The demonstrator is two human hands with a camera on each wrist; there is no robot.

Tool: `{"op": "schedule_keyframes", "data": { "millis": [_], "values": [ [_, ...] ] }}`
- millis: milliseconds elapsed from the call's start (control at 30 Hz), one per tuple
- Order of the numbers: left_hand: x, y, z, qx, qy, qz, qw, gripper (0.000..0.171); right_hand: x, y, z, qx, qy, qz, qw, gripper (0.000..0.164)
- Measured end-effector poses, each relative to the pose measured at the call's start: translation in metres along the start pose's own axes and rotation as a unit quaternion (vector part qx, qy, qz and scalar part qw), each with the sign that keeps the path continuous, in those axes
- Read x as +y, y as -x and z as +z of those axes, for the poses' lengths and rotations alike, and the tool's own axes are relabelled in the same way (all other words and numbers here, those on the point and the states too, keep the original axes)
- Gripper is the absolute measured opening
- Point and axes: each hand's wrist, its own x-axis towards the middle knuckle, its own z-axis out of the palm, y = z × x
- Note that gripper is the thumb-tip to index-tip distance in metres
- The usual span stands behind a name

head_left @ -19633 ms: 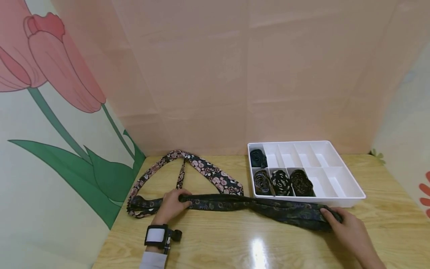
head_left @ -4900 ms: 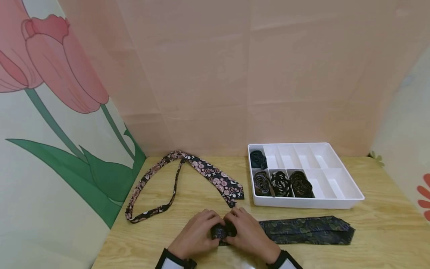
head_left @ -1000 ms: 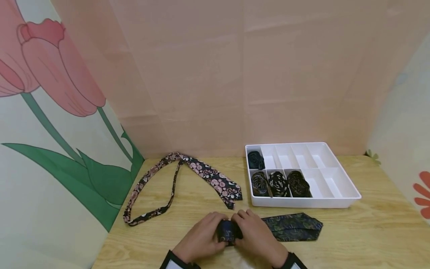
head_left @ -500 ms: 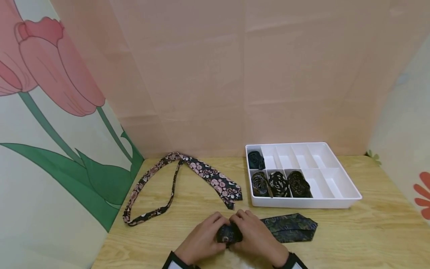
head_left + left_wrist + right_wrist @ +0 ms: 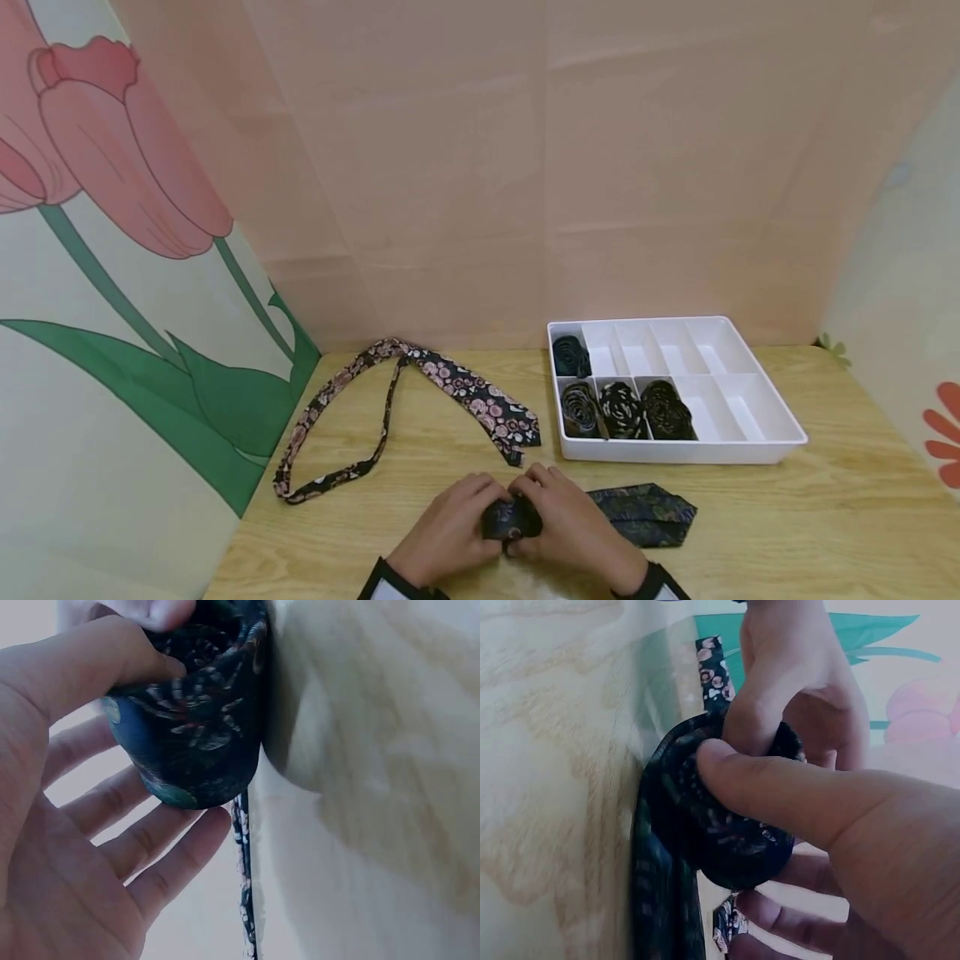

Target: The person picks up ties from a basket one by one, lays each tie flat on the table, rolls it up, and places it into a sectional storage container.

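Between both hands is a dark patterned necktie (image 5: 512,518), partly rolled into a thick coil. Its flat wide end (image 5: 647,515) stretches right along the table, past the right hand. My left hand (image 5: 452,531) grips the coil's left side; in the left wrist view the thumb presses into the rolled side while the fingers curve around the outside of the coil (image 5: 199,735). From the right, my right hand (image 5: 573,527) grips it too, thumb on the spiral face (image 5: 705,802) in the right wrist view. Part of the strip behind the right hand is hidden.
A floral necktie (image 5: 480,400) lies in an open loop at the back left of the table. A white divided tray (image 5: 675,452) stands at the back right, holding several rolled neckties (image 5: 621,410). A fabric backdrop (image 5: 450,167) rises behind the table.
Nearly twenty seconds ago the hands held the dark necktie stretched out. Since then it has been rolled up; over the last second its flat tail has shortened toward the hands.
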Motion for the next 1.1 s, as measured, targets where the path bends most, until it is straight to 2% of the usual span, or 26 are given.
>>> {"op": "schedule_keyframes", "data": {
  "millis": [200,367,567,800,900,1100],
  "values": [
    [-0.001,0.002,0.003,0.011,0.021,0.006,0.9997,0.061,-0.002,0.001,-0.001,-0.005,0.013,0.001,1.0,0.057],
    [0.0,0.002,0.002,0.004,0.024,0.014,0.9996,0.058,-0.004,0.002,-0.003,-0.014,0.001,-0.003,1.0,0.059],
    [0.002,0.001,0.0,-0.012,0.044,-0.024,0.9987,0.067,-0.001,0.002,-0.002,-0.038,-0.004,0.019,0.999,0.058],
    [0.004,-0.001,-0.006,-0.032,0.039,-0.036,0.9981,0.064,-0.001,0.006,-0.001,-0.04,-0.033,0.02,0.998,0.059],
    [0.005,-0.001,-0.007,-0.033,0.021,-0.027,0.9989,0.066,-0.002,0.008,-0.002,-0.049,-0.031,0.027,0.998,0.059],
    [0.004,0.002,0.0,-0.029,0.031,-0.005,0.9991,0.068,-0.001,0.011,-0.001,-0.061,-0.002,0.032,0.998,0.063]
  ]
}}
